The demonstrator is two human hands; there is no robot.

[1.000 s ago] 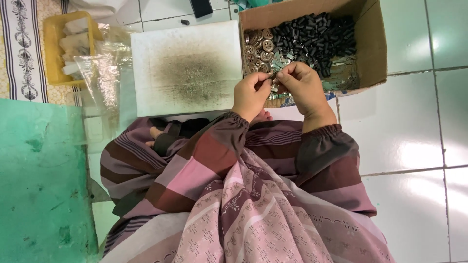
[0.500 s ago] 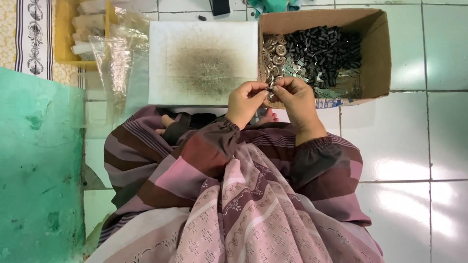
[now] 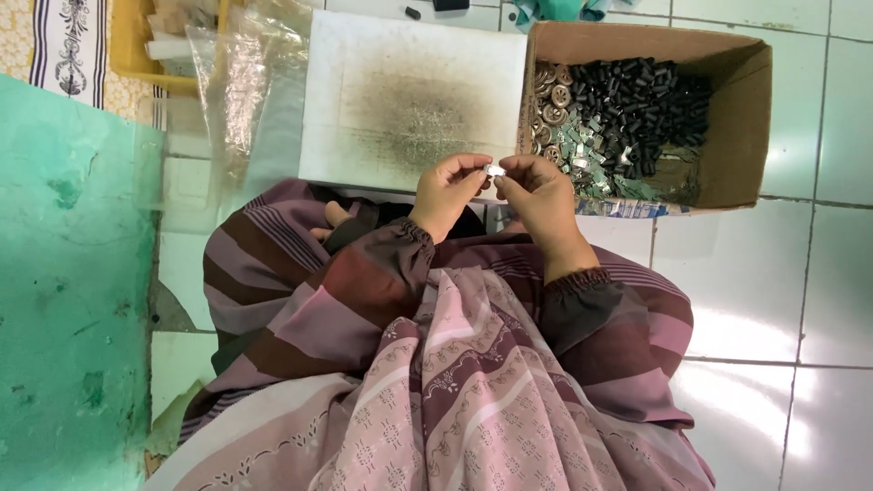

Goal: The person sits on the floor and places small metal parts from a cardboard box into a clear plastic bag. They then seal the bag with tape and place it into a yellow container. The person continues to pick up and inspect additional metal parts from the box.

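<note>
Seated person, seen from above, both hands raised in front of the chest over a tiled floor.

Left hand and right hand brought together, fingertips almost meeting. Between them a small pale metal piece, pinched from both sides by thumbs and forefingers. Both hands closed on it; the other fingers curled in. The piece is too small to make out its shape.

Just beyond the hands, touching the line of the left fingertips: a flat white board, its middle stained dark grey. It lies on the floor, mostly ahead of the left hand.

Ahead and to the right of the right hand: an open cardboard box, its near left corner just beside the right fingertips. Inside, a heap of small black cylindrical parts in the middle, round brownish metal discs along the left wall, and flat greenish scraps at the near edge.

Well to the left of the hands: crumpled clear plastic bags, partly over the board's left edge, and beyond them a yellow crate. A green surface fills the far left.

Striped maroon-and-pink sleeves cover both wrists; patterned pink cloth hangs below.
</note>
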